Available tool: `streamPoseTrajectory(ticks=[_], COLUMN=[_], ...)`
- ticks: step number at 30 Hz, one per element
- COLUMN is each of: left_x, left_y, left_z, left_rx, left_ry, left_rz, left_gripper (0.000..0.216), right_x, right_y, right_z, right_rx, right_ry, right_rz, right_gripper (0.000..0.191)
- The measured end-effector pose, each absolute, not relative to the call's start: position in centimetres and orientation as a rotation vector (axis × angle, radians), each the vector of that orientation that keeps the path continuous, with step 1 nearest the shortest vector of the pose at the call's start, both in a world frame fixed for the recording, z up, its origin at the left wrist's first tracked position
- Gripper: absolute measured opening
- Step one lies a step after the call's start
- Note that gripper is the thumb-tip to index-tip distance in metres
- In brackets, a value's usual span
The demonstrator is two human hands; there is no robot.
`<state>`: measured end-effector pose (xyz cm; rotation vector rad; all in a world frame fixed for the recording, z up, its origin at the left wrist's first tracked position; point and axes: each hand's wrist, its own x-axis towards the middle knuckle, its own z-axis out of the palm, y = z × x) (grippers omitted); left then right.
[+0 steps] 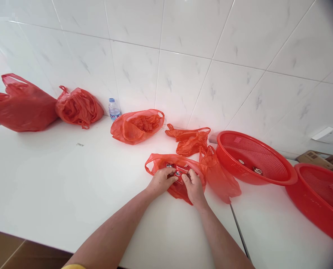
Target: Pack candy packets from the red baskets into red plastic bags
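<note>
A small red packet with dark and white print is pinched between my two hands, over the mouth of an open red plastic bag. My left hand grips the packet's left side, thumb and fingers closed. On its right side, my right hand holds it the same way. Another printed packet shows inside the bag, just behind my left fingers. Lower contents of the bag are hidden by my hands and the plastic.
Right of the bag lie a crumpled red bag and a red perforated basket with a few small items; a second basket stands beyond. More red bags and a water bottle line the tiled wall. A seam crosses the white table.
</note>
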<state>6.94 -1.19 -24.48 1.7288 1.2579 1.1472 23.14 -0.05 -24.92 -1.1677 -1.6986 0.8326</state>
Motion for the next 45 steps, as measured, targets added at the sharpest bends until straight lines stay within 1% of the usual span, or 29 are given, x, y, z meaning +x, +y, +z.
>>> streamPoseTrajectory(ticks=[3, 7, 10, 16, 23, 27, 30, 33, 35, 39, 41, 45], left_x=[6.94, 6.86, 6.82, 6.83, 6.81, 6.96, 7.03, 6.86, 6.65, 6.38, 6.44, 6.66], left_y=[-1.27, -1.2, -1.12, -0.98, -1.03, -1.22, -1.17, -0.89, -0.7, -0.6, -0.68, -0.84], left_z=[-24.34, -24.44, -24.61, -24.99, -25.14, -24.82, -24.71, -24.8, -24.88, -24.92, -24.92, -24.84], left_rx=[1.735, 1.756, 1.767, 1.744, 1.731, 1.71, 1.672, 1.666, 1.718, 1.955, 2.081, 2.182], left_ry=[1.263, 1.265, 1.273, 1.274, 1.254, 1.266, 1.31, 1.372, 1.404, 1.397, 1.377, 1.356], left_rz=[1.144, 1.127, 1.124, 1.12, 1.103, 1.146, 1.238, 1.353, 1.427, 1.479, 1.466, 1.464], left_gripper=[0.014, 0.015, 0.015, 0.025, 0.029, 0.023, 0.016, 0.016, 0.02, 0.036, 0.041, 0.044], right_x=[23.14, 23.05, 23.02, 23.05, 22.99, 22.88, 22.85, 22.98, 23.09, 23.17, 23.12, 23.03], right_y=[-0.08, -0.15, -0.16, -0.17, -0.19, -0.15, -0.23, -0.39, -0.5, -0.64, -0.7, -0.84], right_z=[-24.81, -24.61, -24.57, -24.66, -24.65, -24.81, -24.77, -24.51, -24.34, -24.28, -24.3, -24.14], right_rx=[-1.17, -1.155, -1.169, -1.17, -1.185, -1.184, -1.159, -1.191, -1.194, -1.058, -1.003, -1.064], right_ry=[-1.692, -1.683, -1.692, -1.683, -1.67, -1.65, -1.605, -1.591, -1.636, -1.741, -1.756, -1.719], right_rz=[0.82, 0.84, 0.841, 0.843, 0.84, 0.835, 0.825, 0.772, 0.768, 0.83, 0.849, 0.924], right_gripper=[0.027, 0.022, 0.023, 0.023, 0.02, 0.021, 0.023, 0.023, 0.023, 0.034, 0.037, 0.031])
